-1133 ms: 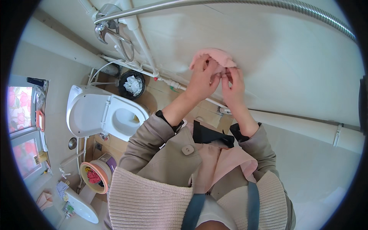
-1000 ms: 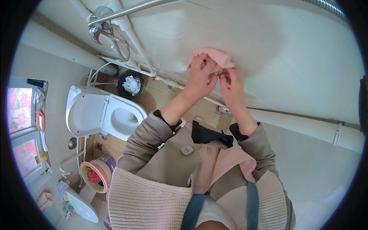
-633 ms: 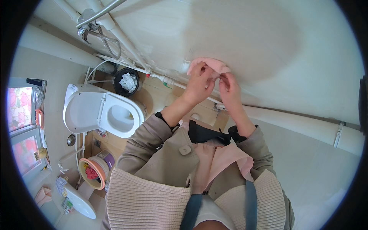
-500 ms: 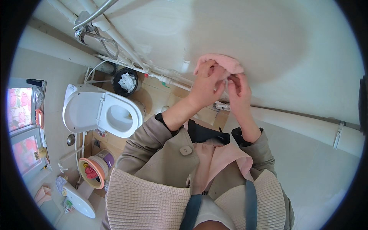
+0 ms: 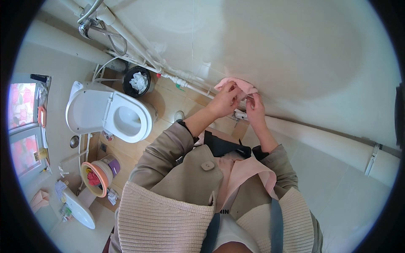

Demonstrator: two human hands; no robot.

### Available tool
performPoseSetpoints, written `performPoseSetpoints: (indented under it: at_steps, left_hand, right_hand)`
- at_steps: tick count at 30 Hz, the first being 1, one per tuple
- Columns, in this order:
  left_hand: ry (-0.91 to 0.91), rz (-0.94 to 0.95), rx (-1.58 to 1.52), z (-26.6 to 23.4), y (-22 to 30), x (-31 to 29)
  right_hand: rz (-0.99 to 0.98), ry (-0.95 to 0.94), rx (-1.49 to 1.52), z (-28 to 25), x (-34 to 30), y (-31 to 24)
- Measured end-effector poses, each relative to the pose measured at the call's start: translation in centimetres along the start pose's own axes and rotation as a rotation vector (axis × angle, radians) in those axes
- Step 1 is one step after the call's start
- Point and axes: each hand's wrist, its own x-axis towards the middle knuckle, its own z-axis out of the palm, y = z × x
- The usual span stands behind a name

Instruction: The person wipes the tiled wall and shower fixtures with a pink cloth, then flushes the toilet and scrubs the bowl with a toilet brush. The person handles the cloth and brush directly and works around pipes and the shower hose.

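Observation:
A soft pink cloth is bunched up in front of the pale wall, and both hands are at its lower edge. My left hand grips its left part with bent fingers and thumb. On the right side, my right hand pinches the cloth's corner between thumb and fingers. Part of the cloth is hidden behind the fingers. Both forearms reach up and forward in grey-brown sleeves with dark cuffs.
To the left stands a white toilet with its lid raised, beside a black bin of white paper. Pipes run along the wall's base. A peach basin and a small sink are at lower left; a metal tap is upper left.
Both hands and the pink cloth have come lower in the view and a little left, closer to the pipe. The cloth looks more folded, and the view has shifted slightly.

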Motion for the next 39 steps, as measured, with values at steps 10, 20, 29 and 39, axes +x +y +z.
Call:
performPoseSetpoints:
  at_steps: [10,20,29,39]
  left_hand:
    - [0.465,-0.057,0.122,1.0,1.1,-0.5]
    - [0.588,-0.182,-0.086,-4.8,-3.2,-1.1]
    - [0.75,-0.075,-0.18,-9.4,-6.4,0.0]
    - [0.895,-0.169,-0.164,-16.5,-10.1,0.7]
  right_hand:
    - [-0.018,-0.162,0.226,0.4,2.2,-6.0]
    - [-0.042,-0.297,0.238,9.0,5.8,-9.1]
    - [-0.133,-0.354,0.133,13.7,8.3,-13.1]
    - [-0.221,-0.522,0.304,19.7,12.1,-15.6]
